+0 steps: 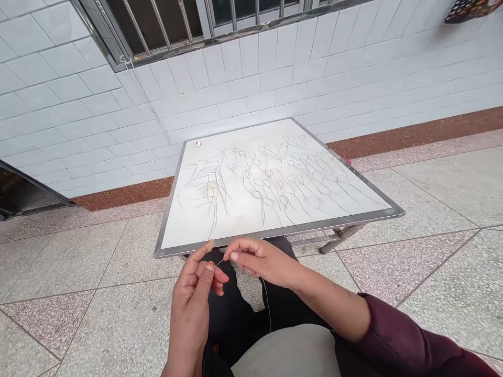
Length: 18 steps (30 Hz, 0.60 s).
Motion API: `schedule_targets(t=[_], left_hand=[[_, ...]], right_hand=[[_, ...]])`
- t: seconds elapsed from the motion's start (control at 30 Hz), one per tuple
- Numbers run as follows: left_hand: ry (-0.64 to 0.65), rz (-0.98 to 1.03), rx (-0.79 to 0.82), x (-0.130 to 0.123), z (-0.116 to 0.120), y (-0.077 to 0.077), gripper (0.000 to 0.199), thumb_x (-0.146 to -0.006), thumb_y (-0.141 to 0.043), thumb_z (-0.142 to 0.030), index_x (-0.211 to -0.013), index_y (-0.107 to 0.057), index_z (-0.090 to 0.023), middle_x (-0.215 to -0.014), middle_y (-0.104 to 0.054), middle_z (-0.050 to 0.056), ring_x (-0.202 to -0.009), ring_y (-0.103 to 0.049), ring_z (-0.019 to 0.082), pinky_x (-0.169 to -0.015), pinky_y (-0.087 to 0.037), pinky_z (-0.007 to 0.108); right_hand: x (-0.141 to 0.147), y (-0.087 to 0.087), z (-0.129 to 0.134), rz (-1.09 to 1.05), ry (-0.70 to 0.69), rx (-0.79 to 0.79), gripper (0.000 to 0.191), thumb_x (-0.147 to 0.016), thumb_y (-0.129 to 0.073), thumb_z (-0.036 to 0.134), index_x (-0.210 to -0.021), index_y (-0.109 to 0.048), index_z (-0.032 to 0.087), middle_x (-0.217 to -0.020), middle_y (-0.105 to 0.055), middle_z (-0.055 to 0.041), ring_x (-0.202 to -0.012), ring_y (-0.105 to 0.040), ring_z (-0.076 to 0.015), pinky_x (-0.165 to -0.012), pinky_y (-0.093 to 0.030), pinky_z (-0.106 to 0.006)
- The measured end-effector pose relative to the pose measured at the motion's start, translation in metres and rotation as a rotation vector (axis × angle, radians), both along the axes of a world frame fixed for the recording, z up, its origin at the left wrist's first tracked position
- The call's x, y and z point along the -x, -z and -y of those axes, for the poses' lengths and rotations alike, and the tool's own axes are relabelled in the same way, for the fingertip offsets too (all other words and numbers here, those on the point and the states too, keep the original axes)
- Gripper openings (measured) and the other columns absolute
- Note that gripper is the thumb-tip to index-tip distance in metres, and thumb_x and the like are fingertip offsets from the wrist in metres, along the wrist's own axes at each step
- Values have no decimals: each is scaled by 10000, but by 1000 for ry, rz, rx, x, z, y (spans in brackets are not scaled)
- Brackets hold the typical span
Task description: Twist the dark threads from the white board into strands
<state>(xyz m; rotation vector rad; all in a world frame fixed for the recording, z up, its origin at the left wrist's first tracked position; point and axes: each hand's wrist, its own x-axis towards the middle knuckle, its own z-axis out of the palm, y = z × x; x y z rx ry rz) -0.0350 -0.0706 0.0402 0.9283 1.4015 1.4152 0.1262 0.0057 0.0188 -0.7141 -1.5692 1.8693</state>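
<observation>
Over my lap, just off the table's near edge, both hands hold one thin wire (268,303). My left hand (194,298) pinches it between thumb and fingers. Close by on the right, my right hand (261,260) grips it with thumb and forefinger, and a short stretch spans the gap between them. The wire's loose end hangs below my right hand toward my lap. On the white table (231,228) lie many thin wires, several bent into a loop with a long tail (285,201). Straighter and slightly bent wire pieces (214,196) lie in a group at the left.
A small red and white item (198,144) sits at the table's far left corner. The table has a metal rim (369,183) and metal legs (340,238). Behind it stand a white tiled wall (236,94) and a barred window (220,21). The floor is speckled stone (118,314).
</observation>
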Motion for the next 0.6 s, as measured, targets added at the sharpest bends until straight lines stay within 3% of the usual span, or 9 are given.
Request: schedule_targets(t=[0.27, 0.43, 0.6], left_hand=[[-54, 173, -83, -7, 0, 3, 514, -829, -714, -310, -1310, -566, -203, -697, -694, 1, -636, -554, 109, -645, -470, 216], [-101, 110, -55, 0, -4, 4, 529, -818, -723, -334, -1305, -573, -192, -706, -707, 7, -617, -553, 107, -644, -473, 223], [-119, 117, -26, 4, -5, 6, 551, -803, -734, -333, -1309, -570, -188, -703, -707, 5, -606, -549, 106, -623, -469, 219]], right_hand=[[2, -1, -2, -73, 41, 77, 267, -872, -634, 443, -918, -636, 180, -633, -426, 72, -493, -327, -55, -444, -230, -194], [0, 9, -4, -145, 98, -30, 331, -938, -541, 504, -1063, -558, 198, -777, -530, 35, -546, -484, -70, -503, -400, -211], [1, 17, -8, -105, 162, -16, 308, -938, -541, 490, -963, -598, 188, -748, -578, 20, -608, -558, -106, -601, -478, -258]])
